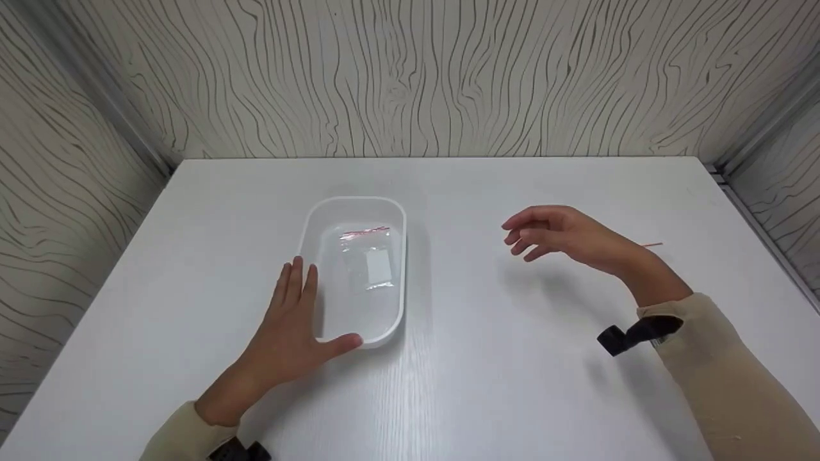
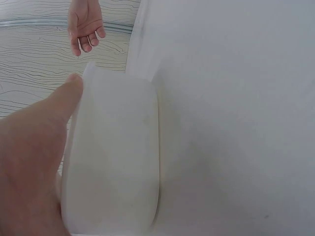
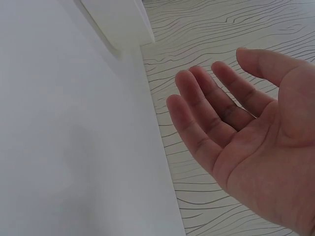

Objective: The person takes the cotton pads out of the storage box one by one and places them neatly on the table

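1. The person's left hand [image 1: 288,336] lay against the white tray [image 1: 352,314], fingers straight along its left side and thumb reaching out to touch the near rim; how firmly it pressed I couldn't tell.
2. The right hand [image 1: 564,237] hung above the table, well apart from the left and from the tray, its fingers loosely bent, pointing toward the tray and holding nothing.
3. The tray stood upright left of the table's middle, its long axis running away from the person, one rounded end toward them and the other toward the back wall.
4. Inside, toward the tray's right wall, a clear bag [image 1: 356,262] lay flat, its red-lined edge [image 1: 365,233] at the far end, that line slanting slightly so the right end sat farther off.
5. Within the bag I saw a white rectangle [image 1: 378,266], its long sides running much as the tray's did, leaning slightly.
6. A thin orange stick [image 1: 652,244] showed just beyond the right wrist, lying roughly crosswise, partly hidden.
7. Beneath everything was the white table [image 1: 474,384], and behind it rose the wood-grain patterned wall [image 1: 410,77].
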`<state>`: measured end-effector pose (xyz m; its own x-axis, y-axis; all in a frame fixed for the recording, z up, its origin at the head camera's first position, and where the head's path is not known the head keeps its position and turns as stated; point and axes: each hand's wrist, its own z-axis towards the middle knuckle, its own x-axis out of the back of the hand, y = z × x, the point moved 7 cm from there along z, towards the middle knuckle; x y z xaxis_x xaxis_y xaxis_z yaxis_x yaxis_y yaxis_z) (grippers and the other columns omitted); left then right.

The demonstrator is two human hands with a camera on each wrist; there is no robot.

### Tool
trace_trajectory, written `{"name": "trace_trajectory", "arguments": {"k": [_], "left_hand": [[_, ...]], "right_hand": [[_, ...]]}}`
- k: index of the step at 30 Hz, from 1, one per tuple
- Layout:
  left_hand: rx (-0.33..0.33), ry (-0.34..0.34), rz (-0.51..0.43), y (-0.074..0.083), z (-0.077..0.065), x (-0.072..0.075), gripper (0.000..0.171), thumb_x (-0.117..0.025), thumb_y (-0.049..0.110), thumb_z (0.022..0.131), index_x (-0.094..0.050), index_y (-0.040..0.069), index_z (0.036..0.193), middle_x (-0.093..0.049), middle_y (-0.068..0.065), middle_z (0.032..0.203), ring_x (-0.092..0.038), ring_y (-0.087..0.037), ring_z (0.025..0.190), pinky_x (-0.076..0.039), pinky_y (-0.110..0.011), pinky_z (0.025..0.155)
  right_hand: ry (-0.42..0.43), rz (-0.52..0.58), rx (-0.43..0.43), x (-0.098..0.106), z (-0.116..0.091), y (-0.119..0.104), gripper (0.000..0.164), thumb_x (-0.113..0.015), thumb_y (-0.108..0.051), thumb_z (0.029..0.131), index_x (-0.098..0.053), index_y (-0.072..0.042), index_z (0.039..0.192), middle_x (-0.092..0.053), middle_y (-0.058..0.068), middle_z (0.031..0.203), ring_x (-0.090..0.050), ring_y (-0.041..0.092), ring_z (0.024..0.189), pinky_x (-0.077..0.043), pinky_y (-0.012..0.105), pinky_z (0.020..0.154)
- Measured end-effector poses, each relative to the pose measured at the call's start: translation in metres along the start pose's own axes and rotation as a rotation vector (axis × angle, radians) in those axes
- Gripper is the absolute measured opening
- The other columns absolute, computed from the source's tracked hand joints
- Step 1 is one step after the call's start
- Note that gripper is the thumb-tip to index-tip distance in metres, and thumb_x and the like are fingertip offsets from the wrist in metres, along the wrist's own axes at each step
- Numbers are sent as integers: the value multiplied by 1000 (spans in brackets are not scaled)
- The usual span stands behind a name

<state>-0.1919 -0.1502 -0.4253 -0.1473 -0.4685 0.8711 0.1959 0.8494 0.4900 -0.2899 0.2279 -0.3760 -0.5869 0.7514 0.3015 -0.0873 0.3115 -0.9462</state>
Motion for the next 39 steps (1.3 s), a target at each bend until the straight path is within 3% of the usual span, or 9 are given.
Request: {"name": "trace_trajectory", "arguments": {"k": [16,39], "left_hand": [[-1,-1,0,0,0,0,127,-66,77,80,-10,-3,161,6,-21,169,8,-40,155,-15,-57,122],[-7,7,-6,-2,0,-1,127,-66,77,80,-10,-2,161,5,-21,169,8,-40,155,-16,-57,121]], "right_hand": [[-34,1,-27,-18,13,-2,33,-59,-17,105,-60,-1,133,-62,21,125,-66,29,111,-56,40,95],[-63,47,3,-38,27,-10,30,-60,-16,104,-62,-2,130,-63,18,123,-67,30,110,-55,42,95]]}}
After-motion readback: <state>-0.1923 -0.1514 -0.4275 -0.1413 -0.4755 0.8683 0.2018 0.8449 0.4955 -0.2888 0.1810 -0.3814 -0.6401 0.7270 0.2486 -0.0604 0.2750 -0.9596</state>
